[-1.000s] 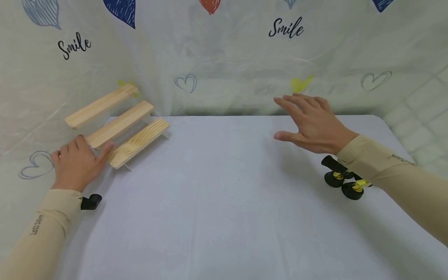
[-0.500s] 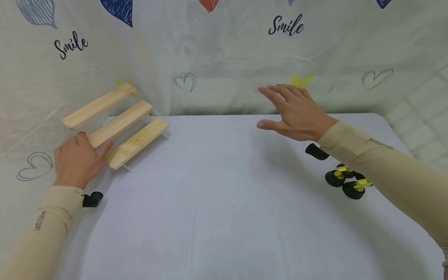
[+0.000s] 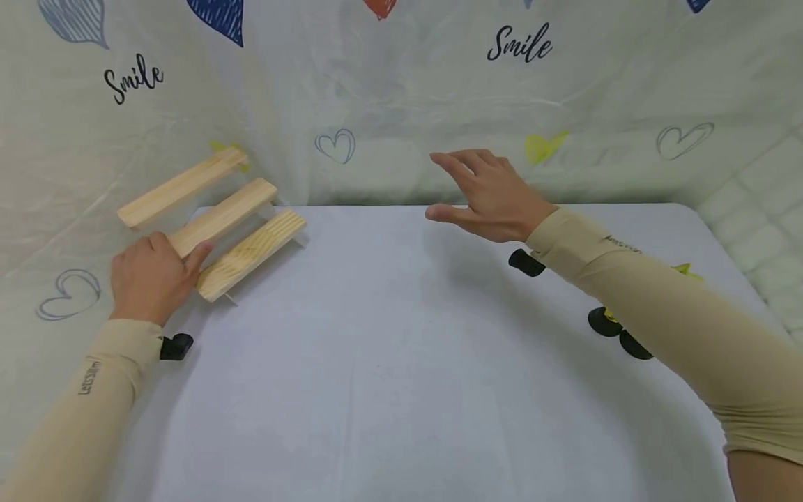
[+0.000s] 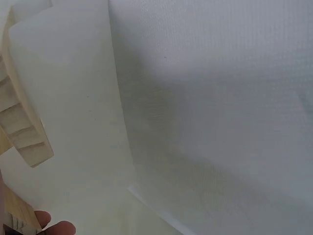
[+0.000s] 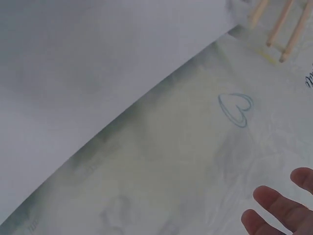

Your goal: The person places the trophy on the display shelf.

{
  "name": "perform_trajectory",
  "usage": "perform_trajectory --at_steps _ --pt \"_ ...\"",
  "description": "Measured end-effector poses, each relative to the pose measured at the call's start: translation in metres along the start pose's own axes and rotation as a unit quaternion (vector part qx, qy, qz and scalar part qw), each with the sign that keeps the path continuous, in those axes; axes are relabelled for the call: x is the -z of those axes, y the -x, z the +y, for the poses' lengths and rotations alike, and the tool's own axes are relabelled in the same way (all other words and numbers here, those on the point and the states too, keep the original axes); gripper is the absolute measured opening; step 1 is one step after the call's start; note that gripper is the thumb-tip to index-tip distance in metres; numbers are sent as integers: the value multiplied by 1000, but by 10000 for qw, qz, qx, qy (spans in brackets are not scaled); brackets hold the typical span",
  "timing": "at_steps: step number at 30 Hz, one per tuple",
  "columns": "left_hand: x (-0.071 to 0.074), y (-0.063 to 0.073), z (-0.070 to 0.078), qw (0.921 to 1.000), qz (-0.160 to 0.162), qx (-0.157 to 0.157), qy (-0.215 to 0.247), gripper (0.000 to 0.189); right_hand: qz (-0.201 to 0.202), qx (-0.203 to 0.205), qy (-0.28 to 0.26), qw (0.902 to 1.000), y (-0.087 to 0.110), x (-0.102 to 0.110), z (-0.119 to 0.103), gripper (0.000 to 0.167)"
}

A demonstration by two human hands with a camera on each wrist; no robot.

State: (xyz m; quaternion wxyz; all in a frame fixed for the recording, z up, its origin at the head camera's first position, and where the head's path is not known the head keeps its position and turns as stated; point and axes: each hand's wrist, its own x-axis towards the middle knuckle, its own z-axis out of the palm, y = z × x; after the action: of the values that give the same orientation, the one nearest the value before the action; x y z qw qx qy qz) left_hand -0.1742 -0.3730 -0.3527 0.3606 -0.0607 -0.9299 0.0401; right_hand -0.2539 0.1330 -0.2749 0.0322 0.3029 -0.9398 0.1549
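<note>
A three-tier stepped rack with pale wooden slats (image 3: 228,210) and clear supports stands at the table's back left in the head view. My left hand (image 3: 149,277) grips the near-left end of its middle slat, thumb on the side toward the lowest slat. In the left wrist view, fingertips (image 4: 60,228) show around a slat's end, beside another slat (image 4: 22,128). My right hand (image 3: 489,196) is raised over the table's back edge, holding nothing, thumb apart from the fingers. Its fingers (image 5: 283,209) show at the lower right of the right wrist view.
Black wheels (image 3: 635,344) with yellow parts sit on the right of the white-covered table (image 3: 401,369), partly hidden under my right sleeve. A printed sheet (image 3: 414,90) with hearts and lettering hangs behind the table. Black wrist pieces (image 3: 525,263) project from both cuffs.
My right hand has moved left along the table's back edge, and its sleeve now covers more of the wheels. The left hand has slid slightly right and up onto the middle slat.
</note>
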Motion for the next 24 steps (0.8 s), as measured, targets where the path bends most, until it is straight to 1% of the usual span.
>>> perform_trajectory --at_steps 2,4,10,13,20,22,24 --pt "-1 -1 0 9997 182 -161 -60 83 -39 30 -23 10000 -6 -6 -1 87" --pt "-1 -1 -1 9995 222 -214 -43 85 -85 52 -11 10000 -11 -12 -2 88" --pt "-2 -1 -4 9998 -107 -112 101 81 -195 66 51 9998 -28 -30 -7 95" --pt "-3 0 -5 9997 -194 -64 118 80 -269 109 86 9995 -36 -36 -12 99" --pt "-5 0 -8 9990 -422 -83 133 79 -340 225 67 9991 -53 -50 -24 98" --pt "-6 0 -10 9985 -499 -113 170 82 -331 224 10 9992 -58 -56 -28 97" --pt "-7 1 -11 9979 -584 -127 263 89 -329 206 -10 9992 -63 -63 -31 97"
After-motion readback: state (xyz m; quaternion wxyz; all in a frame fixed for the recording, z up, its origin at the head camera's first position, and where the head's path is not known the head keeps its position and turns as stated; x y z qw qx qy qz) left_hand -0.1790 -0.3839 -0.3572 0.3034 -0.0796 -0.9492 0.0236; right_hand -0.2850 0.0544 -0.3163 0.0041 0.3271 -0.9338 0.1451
